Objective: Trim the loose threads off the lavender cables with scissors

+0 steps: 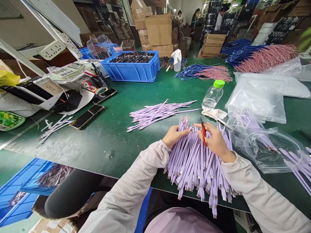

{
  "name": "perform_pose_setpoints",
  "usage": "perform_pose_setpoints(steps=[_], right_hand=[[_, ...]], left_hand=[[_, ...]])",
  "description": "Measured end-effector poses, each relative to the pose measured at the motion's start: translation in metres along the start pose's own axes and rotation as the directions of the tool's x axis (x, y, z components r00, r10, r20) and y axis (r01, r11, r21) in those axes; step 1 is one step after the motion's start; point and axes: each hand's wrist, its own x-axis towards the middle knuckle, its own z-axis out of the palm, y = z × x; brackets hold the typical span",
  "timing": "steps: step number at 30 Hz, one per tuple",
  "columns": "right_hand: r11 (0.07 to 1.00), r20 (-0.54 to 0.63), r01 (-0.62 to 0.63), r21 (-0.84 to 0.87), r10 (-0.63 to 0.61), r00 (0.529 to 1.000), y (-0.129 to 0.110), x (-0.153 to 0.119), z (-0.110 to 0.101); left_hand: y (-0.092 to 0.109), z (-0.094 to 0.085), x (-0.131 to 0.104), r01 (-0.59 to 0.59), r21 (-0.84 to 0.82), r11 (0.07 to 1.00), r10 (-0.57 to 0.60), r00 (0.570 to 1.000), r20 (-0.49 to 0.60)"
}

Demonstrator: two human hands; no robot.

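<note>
A thick bundle of lilac flat USB cables [194, 161] lies at the table's front edge, its plug ends hanging over the edge toward me. My left hand [175, 136] is closed around some cables at the bundle's upper left, near their bare wire ends. In my right hand [215, 140] is a small pair of orange-handled snips [203, 132], blades pointing away from me. The right fingers are close to the wire ends beside the left thumb. Farther off, a loose pile of lilac cables [155, 114] rests on the green table [116, 142].
A clear bottle [213, 95] with a green lid stands beyond the bundle. Plastic bags [257, 97] lie to the right, some holding cables. A blue bin [132, 69] is at the back. Two phones, one nearer [87, 116], lie left. Blue-and-pink wires [264, 58] are piled back right.
</note>
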Motion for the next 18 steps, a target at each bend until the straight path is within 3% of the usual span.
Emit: perform_pose_setpoints(steps=[18], right_hand=[[0.999, -0.02, -0.011, 0.032, 0.012, 1.0, -0.0027, -0.0005, -0.0002]], left_hand=[[-0.0016, -0.0004, 0.0015, -0.027, 0.037, 0.999, 0.027, 1.0, 0.016]])
